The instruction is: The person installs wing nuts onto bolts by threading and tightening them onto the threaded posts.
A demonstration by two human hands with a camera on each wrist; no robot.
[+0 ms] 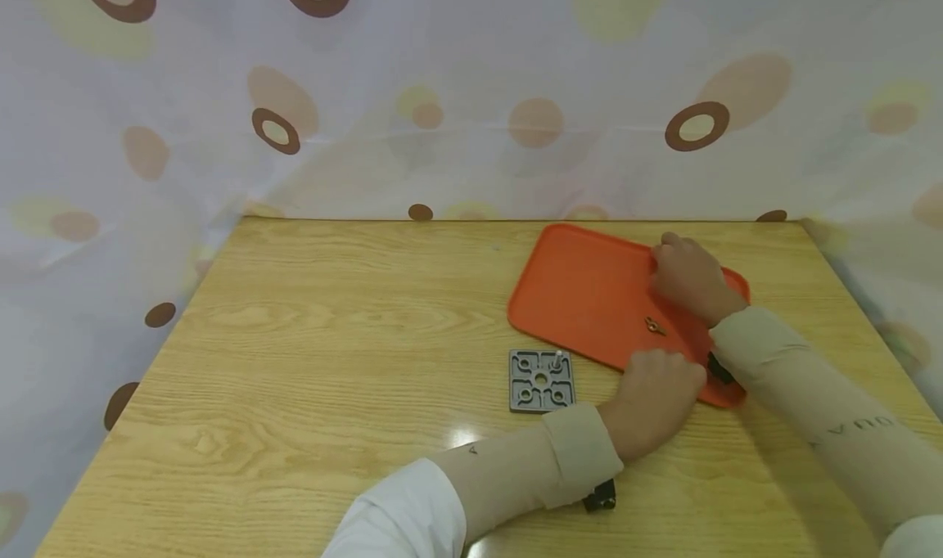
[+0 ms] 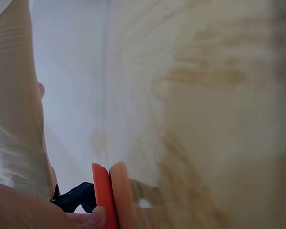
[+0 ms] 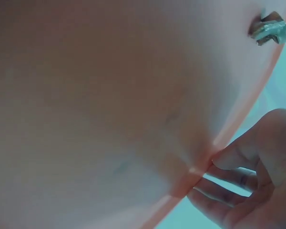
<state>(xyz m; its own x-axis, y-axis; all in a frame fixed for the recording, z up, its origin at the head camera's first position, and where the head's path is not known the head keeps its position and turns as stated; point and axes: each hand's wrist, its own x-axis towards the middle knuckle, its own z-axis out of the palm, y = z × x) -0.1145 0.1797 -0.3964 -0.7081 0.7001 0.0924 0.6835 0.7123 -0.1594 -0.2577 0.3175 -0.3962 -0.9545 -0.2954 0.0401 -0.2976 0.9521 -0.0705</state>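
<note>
Sleeves nearest you, both pale; a black block (image 1: 600,495) shows beneath the left one, over the wood-grain table (image 1: 331,337). Your left hand (image 1: 658,398) is at the near rim of the orange tray (image 1: 578,284), on its right half. The left wrist view has your thumb against the orange edge, so you appear to grasp the rim; your other fingertips are not clear there. Plate (image 1: 541,380), grey, square, with holes: flat on the table left of that hand, just off the tray's near rim, a short post (image 1: 557,358) upright at its far right corner.

Tray lies right of centre, its long axis slanting from far left to near right. Key relation: your hands face each other across its width, left near, right far, so most of its length reaches away to your left. Brass piece (image 1: 654,326) lies on the tray between them, looking closer to your left knuckles.

Your right hand (image 1: 688,278) pinches the far rim, thumb and fingers meeting on it in the right wrist view. A metal piece (image 3: 271,29) sits by the rim there; can't tell if it is the brass one. Farthest: spotted curtain (image 1: 471,157).
</note>
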